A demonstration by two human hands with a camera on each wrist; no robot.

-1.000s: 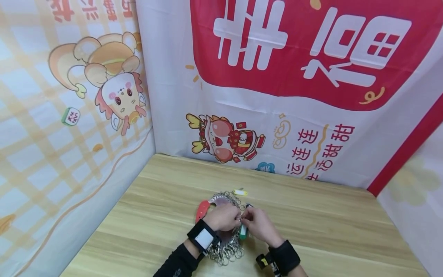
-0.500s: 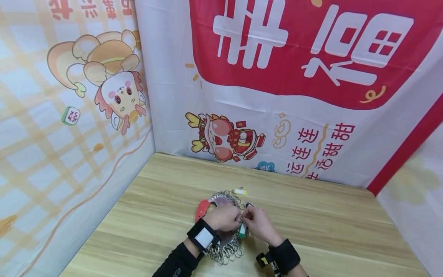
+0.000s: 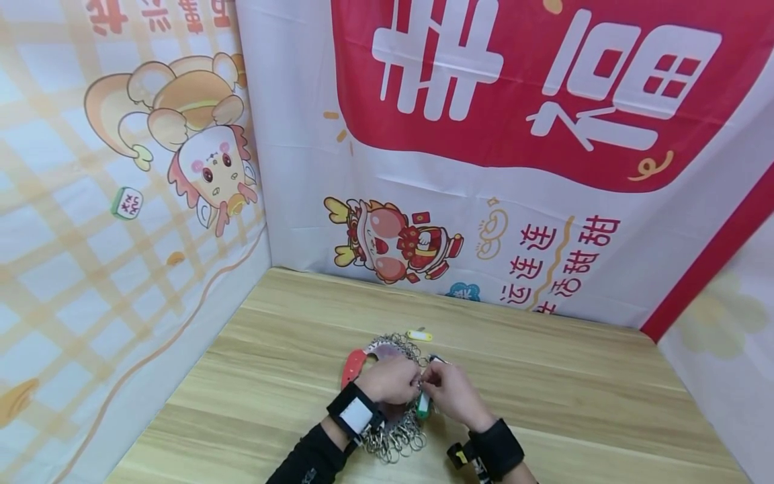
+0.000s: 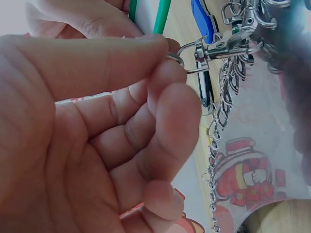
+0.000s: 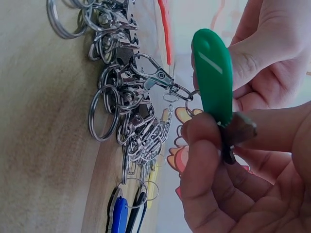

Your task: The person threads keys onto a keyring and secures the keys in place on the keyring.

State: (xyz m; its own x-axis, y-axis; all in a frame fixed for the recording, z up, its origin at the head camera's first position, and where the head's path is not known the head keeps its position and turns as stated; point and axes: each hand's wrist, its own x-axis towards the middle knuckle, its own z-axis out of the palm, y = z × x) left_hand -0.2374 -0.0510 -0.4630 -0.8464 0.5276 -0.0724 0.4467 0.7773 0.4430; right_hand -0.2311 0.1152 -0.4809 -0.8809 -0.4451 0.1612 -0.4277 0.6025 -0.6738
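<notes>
In the head view my left hand (image 3: 392, 380) is over a round holder (image 3: 396, 348) hung with metal clasps and rings. The left wrist view shows its thumb and index finger pinching a split ring (image 4: 176, 59), joined to a swivel clasp (image 4: 226, 50) on the holder. Close beside it, my right hand (image 3: 455, 391) holds a green key tag (image 5: 214, 73) and a dark metal key (image 5: 239, 129) between thumb and fingers, seen in the right wrist view. The tag stands near the split ring; whether the two are linked is hidden behind the fingers.
A red curved part (image 3: 353, 367) lies at the holder's left side. Beyond it is a yellow tag (image 3: 420, 335) on the wooden table (image 3: 544, 376). A blue tag (image 5: 119, 213) hangs by a ring near the clasps. Printed cloth walls (image 3: 290, 168) border the table.
Both hands stay in nearly the same place. The green tag has shifted very slightly to the left between the fingers.
</notes>
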